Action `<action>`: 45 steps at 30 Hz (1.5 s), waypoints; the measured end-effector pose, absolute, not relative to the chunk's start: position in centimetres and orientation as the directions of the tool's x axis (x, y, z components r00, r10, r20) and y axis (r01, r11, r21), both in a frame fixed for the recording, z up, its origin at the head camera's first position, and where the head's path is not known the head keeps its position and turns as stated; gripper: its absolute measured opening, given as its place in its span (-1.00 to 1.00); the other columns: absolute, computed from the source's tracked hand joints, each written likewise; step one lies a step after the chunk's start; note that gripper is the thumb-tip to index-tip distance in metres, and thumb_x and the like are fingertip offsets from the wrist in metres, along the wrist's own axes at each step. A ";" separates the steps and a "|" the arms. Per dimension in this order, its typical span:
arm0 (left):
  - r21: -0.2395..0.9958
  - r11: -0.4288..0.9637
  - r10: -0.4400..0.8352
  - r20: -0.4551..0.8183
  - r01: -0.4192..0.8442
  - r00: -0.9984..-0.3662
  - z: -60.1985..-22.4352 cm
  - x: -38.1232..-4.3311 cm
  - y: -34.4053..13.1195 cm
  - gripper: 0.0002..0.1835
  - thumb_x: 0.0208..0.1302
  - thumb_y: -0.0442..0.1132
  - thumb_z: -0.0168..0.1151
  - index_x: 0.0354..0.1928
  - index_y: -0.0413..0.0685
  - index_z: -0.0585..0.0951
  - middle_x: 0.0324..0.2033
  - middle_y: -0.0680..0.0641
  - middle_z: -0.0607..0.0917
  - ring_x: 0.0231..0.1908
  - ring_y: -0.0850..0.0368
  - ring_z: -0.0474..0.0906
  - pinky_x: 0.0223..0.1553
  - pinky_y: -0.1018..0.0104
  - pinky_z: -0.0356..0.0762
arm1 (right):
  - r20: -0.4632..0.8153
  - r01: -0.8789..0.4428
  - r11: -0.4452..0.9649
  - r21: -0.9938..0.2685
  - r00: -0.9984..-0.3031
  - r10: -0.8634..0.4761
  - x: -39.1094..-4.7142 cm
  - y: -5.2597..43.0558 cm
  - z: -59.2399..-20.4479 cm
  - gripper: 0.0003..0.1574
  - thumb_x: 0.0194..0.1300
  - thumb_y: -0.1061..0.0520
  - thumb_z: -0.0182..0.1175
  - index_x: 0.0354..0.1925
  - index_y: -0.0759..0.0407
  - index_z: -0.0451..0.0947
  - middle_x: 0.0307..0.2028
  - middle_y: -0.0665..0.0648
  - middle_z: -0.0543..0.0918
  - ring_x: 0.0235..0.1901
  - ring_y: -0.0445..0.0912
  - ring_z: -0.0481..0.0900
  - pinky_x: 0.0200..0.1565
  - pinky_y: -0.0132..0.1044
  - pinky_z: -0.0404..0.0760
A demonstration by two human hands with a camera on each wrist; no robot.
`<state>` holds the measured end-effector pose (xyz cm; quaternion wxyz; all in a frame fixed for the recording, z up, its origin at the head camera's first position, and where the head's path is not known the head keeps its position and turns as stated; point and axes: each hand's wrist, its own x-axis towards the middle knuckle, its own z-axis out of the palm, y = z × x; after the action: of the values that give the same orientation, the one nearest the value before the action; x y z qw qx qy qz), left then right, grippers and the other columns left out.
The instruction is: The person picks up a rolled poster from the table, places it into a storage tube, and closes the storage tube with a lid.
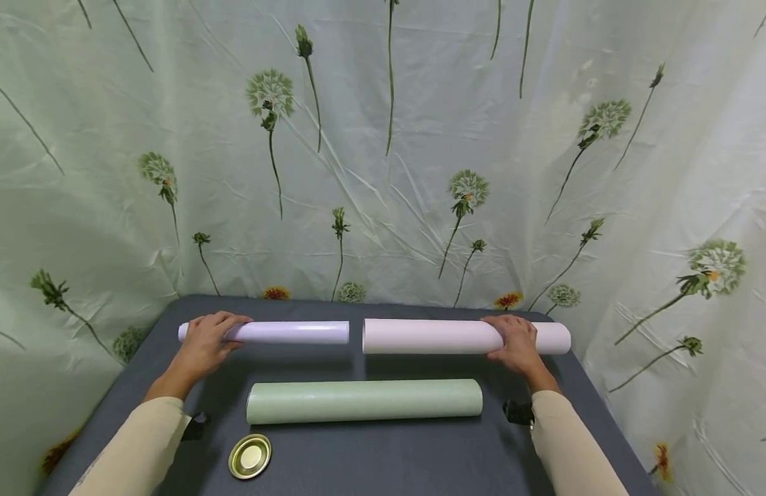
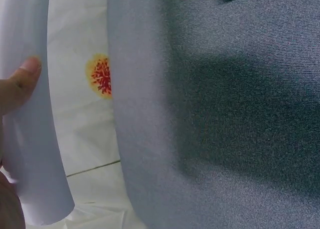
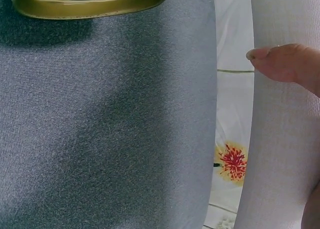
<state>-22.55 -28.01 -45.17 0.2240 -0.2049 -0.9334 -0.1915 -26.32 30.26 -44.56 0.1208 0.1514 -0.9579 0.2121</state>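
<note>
My left hand (image 1: 207,342) grips a thin, smooth lavender roll (image 1: 296,333) near its left end. A thicker pale pink roll (image 1: 426,336) is held near its right end by my right hand (image 1: 514,342). Both rolls lie level, nearly end to end with a small gap between them, and shadows fall on the table below. In the left wrist view the thumb presses along the lavender roll (image 2: 37,154); in the right wrist view a thumb lies on the pink roll's textured surface (image 3: 280,139). Closer to me, a pale green roll (image 1: 364,401) lies crosswise on the table, untouched.
A round gold dish or lid (image 1: 249,456) sits on the dark grey cloth-covered table (image 1: 383,461), in front of the green roll's left end. Behind the table's far edge hangs a pale curtain (image 1: 370,172) printed with dandelions. Gold rims appear at the top of both wrist views.
</note>
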 end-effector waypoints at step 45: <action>0.235 0.821 0.333 0.543 0.520 -0.771 -45.3 -22.3 -25.7 -0.50 -0.19 -0.43 0.53 -0.06 -0.14 0.67 -0.27 -0.16 0.61 -0.21 -0.20 0.50 -0.15 -0.25 0.28 | 0.326 -0.368 0.849 -0.378 -0.912 -0.250 -26.3 29.7 -44.7 -0.16 -0.30 0.31 0.56 0.08 0.23 0.55 -0.01 0.37 0.54 0.07 0.33 0.35 0.05 0.30 0.11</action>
<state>-22.35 -25.71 -45.29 0.2468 -0.2312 -0.9218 -0.1895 -26.30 29.70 -44.70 0.1336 0.1623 -0.9522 0.2215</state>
